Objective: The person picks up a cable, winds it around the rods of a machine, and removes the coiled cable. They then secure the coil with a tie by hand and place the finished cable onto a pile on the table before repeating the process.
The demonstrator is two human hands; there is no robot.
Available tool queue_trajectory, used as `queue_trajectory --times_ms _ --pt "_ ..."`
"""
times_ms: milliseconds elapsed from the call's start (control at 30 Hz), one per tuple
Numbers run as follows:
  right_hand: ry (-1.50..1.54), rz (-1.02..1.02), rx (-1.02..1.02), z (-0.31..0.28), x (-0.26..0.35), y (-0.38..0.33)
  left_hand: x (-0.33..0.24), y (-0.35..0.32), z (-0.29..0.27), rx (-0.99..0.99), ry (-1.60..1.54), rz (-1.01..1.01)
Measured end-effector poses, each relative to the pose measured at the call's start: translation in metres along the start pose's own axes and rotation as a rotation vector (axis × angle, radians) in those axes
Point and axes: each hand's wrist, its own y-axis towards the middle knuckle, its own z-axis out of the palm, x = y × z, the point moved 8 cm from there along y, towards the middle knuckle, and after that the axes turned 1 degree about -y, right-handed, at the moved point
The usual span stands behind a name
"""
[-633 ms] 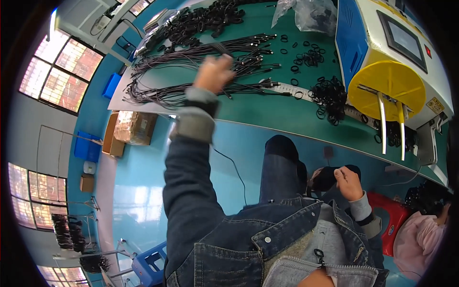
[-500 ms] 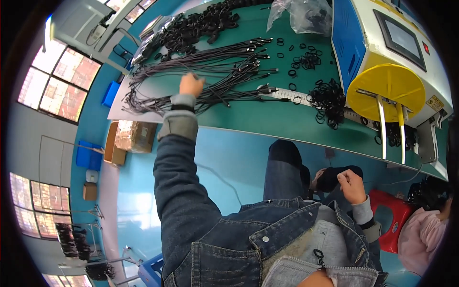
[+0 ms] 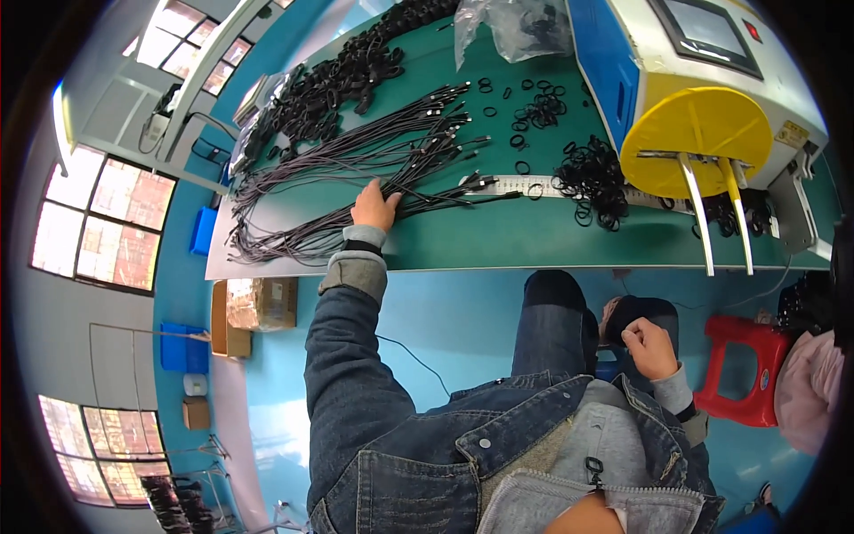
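Observation:
My left hand (image 3: 375, 210) lies on the near bundle of thin black cables (image 3: 311, 235), its thumb and forefinger apart and touching the strands. Their connector ends (image 3: 480, 182) point to the right. Behind it a second bundle of black cables (image 3: 302, 169) runs across the table. My right hand (image 3: 652, 349) rests over my thigh, away from the table, its fingers curled in with nothing visible in them.
The green table (image 3: 498, 240) carries a pile of black coiled cables (image 3: 347, 80), loose black rings (image 3: 592, 182), a metal ruler (image 3: 507, 185) and a clear plastic bag (image 3: 511, 27). A machine with a yellow disc (image 3: 698, 133) stands right. Below are a red stool (image 3: 743, 396) and cartons (image 3: 258, 304).
My left hand has come nearer to me and slightly right, onto the near cables, and its blur is gone. The view has shifted. My right hand stays curled at my thigh.

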Motion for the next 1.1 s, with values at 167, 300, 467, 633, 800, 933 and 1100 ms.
queue_trajectory --times_ms 167,300,467,633,800,933,1100 --pt "-0.022 -0.028 -0.006 -0.011 0.003 -0.004 -0.01 0.009 0.005 0.101 0.065 0.087" --pt "-0.048 -0.094 0.021 -0.016 0.01 -0.004 -0.005 0.022 -0.009 0.17 -0.044 0.192" --pt "-0.077 -0.145 0.051 -0.02 0.006 -0.007 -0.023 0.06 -0.073 0.076 -0.394 0.294" --pt "-0.052 -0.133 0.04 -0.035 0.0 -0.014 -0.013 0.079 -0.139 -0.143 -0.36 0.264" --pt "-0.023 -0.15 0.045 -0.033 -0.026 -0.019 -0.036 0.047 -0.108 -0.197 -0.311 0.347" --pt "-0.066 -0.172 0.116 -0.033 -0.031 -0.017 -0.059 0.039 -0.09 -0.138 -0.054 0.383" --pt "-0.074 -0.137 0.11 -0.037 -0.03 -0.011 -0.082 0.047 -0.119 -0.334 -0.056 0.529"
